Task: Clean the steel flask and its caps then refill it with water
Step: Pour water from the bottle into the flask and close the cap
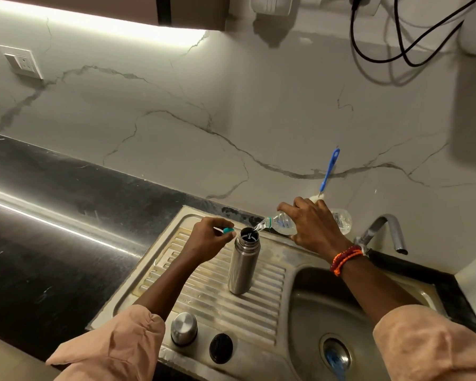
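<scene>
Refilling is underway: the right hand (pixel 313 226), wrapped round a tilted bottle (pixel 283 223), pours into the open flask (pixel 243 264) on the drainboard (pixel 231 306); left hand (pixel 208 239) pinches the bottle's cap (pixel 228 230); both flask caps (pixel 184 328) remain off.

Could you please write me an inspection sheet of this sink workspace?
Surface: steel drainboard beside sink basin.
Job's things: steel flask upright, open; steel cap and black stopper on drainboard.
Clutter: blue bottle brush against wall.
Grippers: left hand holds teal bottle cap; right hand pours from plastic bottle into the flask.
Cables: black cables hang on wall.
Surroundings: tap, wall socket.
</scene>
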